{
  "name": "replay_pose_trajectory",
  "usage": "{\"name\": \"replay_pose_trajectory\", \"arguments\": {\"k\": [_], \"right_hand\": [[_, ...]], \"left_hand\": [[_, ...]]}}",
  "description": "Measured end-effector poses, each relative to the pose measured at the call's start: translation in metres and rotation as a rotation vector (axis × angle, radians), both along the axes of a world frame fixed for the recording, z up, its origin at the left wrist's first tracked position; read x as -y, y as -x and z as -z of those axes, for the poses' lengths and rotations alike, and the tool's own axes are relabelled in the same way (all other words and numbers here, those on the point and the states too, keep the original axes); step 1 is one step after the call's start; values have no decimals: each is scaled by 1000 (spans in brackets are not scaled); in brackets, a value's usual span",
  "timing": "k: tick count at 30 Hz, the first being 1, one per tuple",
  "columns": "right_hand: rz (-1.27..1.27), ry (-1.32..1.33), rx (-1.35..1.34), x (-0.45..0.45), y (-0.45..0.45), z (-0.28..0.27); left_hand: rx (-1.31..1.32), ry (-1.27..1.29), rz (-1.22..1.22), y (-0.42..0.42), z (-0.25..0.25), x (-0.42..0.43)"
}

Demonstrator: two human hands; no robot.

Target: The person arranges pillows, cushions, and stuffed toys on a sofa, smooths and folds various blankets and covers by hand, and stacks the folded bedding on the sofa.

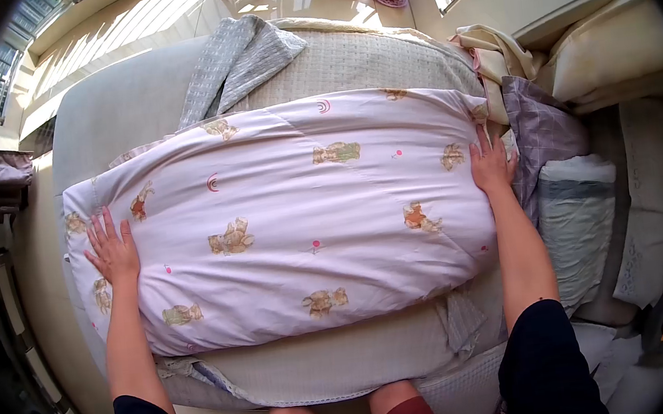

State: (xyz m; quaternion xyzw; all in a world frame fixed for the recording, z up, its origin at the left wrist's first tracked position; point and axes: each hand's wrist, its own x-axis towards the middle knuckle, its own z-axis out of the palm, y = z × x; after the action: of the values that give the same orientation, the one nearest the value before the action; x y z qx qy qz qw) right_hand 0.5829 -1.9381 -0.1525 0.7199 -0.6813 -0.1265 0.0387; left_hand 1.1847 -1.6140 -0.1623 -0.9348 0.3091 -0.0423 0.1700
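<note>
"Quilt [291,211] with the bear print: where did it lie in the head view?"

"On the bed [125,91], stretched from side to side in front of the person, wrinkled along its near edge."

"And the grip?"

"Neither hand clasped anything that I could see. The left hand [113,250] lay flat near one end, fingers spread. The right hand [493,164] rested at the opposite end, fingers extended; I couldn't tell whether any cloth was tucked beneath its palm."

"Why so far apart?"

"My guess: arms set that wide pressed both ends and kept the fabric evenly spread between them."

"What lay around it?"

"A grey cloth [232,68], folded over itself, lay beyond the far edge. A checked lavender cloth [541,120] and a pale bundle [580,229] sat to the right, perhaps pushed aside to leave room."
</note>
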Motion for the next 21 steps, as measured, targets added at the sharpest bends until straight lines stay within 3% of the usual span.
{"name": "replay_pose_trajectory", "arguments": {"k": [2,5,6,9,12,13,15,16,19,21], "right_hand": [[120,-96,143,-2,37,-2],[0,167,425,-20,81,1],[3,288,567,-36,88,-5],[490,349,883,-106,96,-24],[988,210,1230,-167,111,8],[992,204,1237,-171,103,2],[1245,-11,1791,-176,77,-18],[1235,-40,1822,-171,89,0],[1286,-223,1905,-160,84,-15],[1212,-160,1952,-156,64,-40]], "left_hand": [[-9,-72,-75,-16,-8,-19],[-34,-110,-205,-20,-22,-43],[-33,-28,-128,-12,-22,-49],[-183,235,200,63,-42,-37],[-649,295,440,191,-72,-5],[-768,315,531,233,-77,1],[-1023,339,572,303,-65,-1],[-1021,292,547,329,-54,-7],[-1007,235,518,352,-28,-33],[-998,231,511,352,-28,-40]]}}
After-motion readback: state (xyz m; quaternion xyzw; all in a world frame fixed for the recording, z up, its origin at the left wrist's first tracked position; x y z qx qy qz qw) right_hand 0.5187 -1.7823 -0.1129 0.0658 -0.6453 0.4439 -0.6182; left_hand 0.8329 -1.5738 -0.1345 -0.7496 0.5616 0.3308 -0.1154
